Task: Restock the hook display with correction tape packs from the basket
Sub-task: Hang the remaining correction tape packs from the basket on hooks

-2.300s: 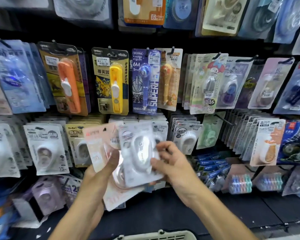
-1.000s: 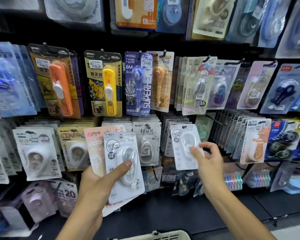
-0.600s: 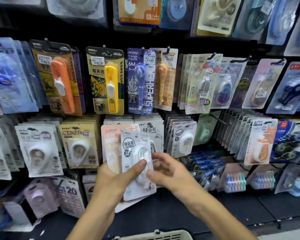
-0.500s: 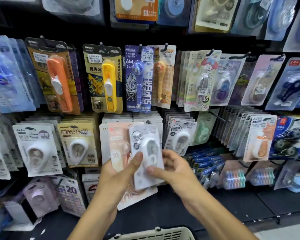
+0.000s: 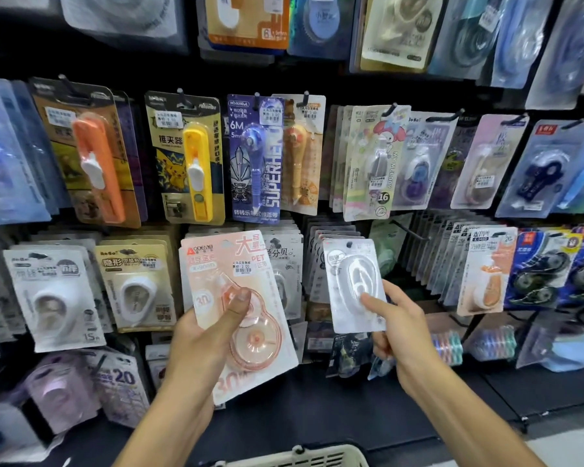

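My left hand (image 5: pixel 206 335) grips a large pink correction tape pack (image 5: pixel 236 308), thumb across its clear blister, held up in front of the middle row of hooks. My right hand (image 5: pixel 397 326) pinches a smaller white correction tape pack (image 5: pixel 353 284) by its lower right part, upright, in front of a row of like white packs (image 5: pixel 327 237) hanging right of centre. The pack's hang hole is near the top; whether it sits on a hook is unclear. The basket's pale rim (image 5: pixel 304 458) shows at the bottom edge.
Hook rows full of stationery packs cover the black wall: orange (image 5: pixel 95 163) and yellow (image 5: pixel 193 170) clip pushers above, white tape packs (image 5: pixel 53 298) at left, orange-and-white packs (image 5: pixel 486 274) at right. A bare hook (image 5: pixel 407 229) juts out by the green pack. A dark shelf runs below.
My right hand has taken the white pack off the stack in my left hand and carried it right and up to the hook row. The pink pack is now uncovered.
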{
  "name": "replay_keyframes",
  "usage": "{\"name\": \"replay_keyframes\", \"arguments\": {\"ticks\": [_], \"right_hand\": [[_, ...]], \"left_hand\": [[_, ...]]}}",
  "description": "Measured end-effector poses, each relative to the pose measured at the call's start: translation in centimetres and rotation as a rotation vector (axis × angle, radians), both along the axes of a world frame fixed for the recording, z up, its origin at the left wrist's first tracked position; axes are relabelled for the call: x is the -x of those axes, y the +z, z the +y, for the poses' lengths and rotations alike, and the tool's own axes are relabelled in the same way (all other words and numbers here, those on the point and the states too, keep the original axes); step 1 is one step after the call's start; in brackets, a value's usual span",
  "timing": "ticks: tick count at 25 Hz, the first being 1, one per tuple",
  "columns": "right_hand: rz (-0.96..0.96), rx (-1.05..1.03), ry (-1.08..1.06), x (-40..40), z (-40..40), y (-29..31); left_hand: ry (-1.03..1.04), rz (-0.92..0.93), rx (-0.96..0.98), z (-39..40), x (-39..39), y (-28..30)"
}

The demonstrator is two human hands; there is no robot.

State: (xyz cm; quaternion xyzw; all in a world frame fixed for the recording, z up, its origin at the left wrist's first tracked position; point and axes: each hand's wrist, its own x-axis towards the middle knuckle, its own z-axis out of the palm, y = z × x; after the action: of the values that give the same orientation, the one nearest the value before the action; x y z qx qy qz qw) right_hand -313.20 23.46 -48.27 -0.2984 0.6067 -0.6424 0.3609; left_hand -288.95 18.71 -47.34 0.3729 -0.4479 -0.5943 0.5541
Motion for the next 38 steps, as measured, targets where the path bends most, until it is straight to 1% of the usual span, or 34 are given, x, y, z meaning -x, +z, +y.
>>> {"name": "replay_keyframes", "arguments": {"ticks": [2,3,4,5,7,9,10,11,12,13,15,16,17,18,21,24,27,28,30,32,33,34,35,36,37,38], "right_hand": [[-0.137,-0.004,-0.036,-0.1,-0.2,0.0],[-0.172,-0.015,-0.038,-0.1,-0.2,-0.1],[-0.123,-0.034,-0.015,-0.4,-0.1,-0.2],[-0.034,-0.029,0.059,-1.0,0.0,-0.3],[0.060,0.008,0.325,-3.2,0.3,-0.9],[0.060,0.023,0.508,-4.6,0.3,-1.8],[0.016,0.058,0.539,-4.6,0.2,-2.0],[-0.041,0.105,0.522,-4.0,-0.1,-2.0],[-0.078,0.153,0.455,-2.9,-0.3,-1.8],[-0.098,0.198,0.349,-1.2,-0.3,-1.4],[-0.126,0.271,0.130,3.0,0.2,-0.5],[-0.123,0.278,0.044,5.0,0.8,-0.3],[-0.099,0.263,-0.027,6.7,1.5,-0.1],[-0.048,0.221,-0.086,8.1,2.3,-0.1],[0.136,0.068,-0.247,10.7,3.5,-0.7],[0.134,0.041,-0.350,11.2,3.8,-1.2],[0.124,0.013,-0.358,11.2,3.6,-1.1],[0.097,0.019,-0.323,11.2,3.3,-1.1],[-0.082,0.074,-0.250,10.9,2.8,-1.4],[-0.224,0.060,-0.286,9.6,2.5,-2.6],[-0.244,0.003,-0.339,8.6,2.5,-3.6],[-0.205,-0.093,-0.376,7.4,2.5,-5.1],[-0.120,-0.196,-0.381,5.8,2.6,-7.4],[-0.015,-0.274,-0.341,4.0,2.7,-9.8],[0.099,-0.323,-0.245,2.2,2.9,-12.3],[0.203,-0.372,-0.092,0.0,3.4,-15.2]], "left_hand": [[-0.003,0.001,0.021,0.2,0.3,0.1],[-0.001,0.008,0.029,0.2,0.4,0.1],[0.002,0.017,0.037,0.1,0.6,0.0],[0.006,0.013,0.045,0.0,0.9,0.0],[-0.007,-0.039,0.077,0.1,2.0,-0.1],[-0.070,-0.140,0.135,0.5,3.6,0.0],[-0.101,-0.193,0.164,0.5,4.2,0.0],[-0.124,-0.252,0.198,0.4,4.6,0.2],[-0.131,-0.350,0.265,-0.1,4.6,0.2],[-0.112,-0.541,0.374,-0.9,4.3,0.3],[0.016,-1.098,0.626,-2.8,3.1,0.1],[0.076,-1.298,0.700,-3.7,2.4,-0.1],[0.104,-1.419,0.716,-4.5,2.0,-0.4],[0.106,-1.479,0.707,-4.9,1.8,-0.6],[0.089,-1.481,0.682,-5.3,2.1,-1.2],[0.091,-1.471,0.685,-5.2,2.5,-1.3],[0.082,-1.476,0.688,-5.2,2.2,-1.4],[0.095,-1.470,0.697,-5.0,2.2,-1.5],[0.174,-1.400,0.736,-3.9,2.3,-1.8],[0.282,-1.281,0.773,-2.2,2.1,-2.5],[0.306,-1.228,0.784,-1.5,1.9,-3.2],[0.300,-1.172,0.773,-1.0,1.7,-4.2],[0.244,-1.107,0.712,-0.6,1.2,-5.6],[0.159,-1.050,0.606,-0.3,0.6,-7.2],[0.037,-1.028,0.476,-0.1,0.1,-9.0],[-0.123,-1.083,0.334,0.5,-0.8,-11.9]]}}
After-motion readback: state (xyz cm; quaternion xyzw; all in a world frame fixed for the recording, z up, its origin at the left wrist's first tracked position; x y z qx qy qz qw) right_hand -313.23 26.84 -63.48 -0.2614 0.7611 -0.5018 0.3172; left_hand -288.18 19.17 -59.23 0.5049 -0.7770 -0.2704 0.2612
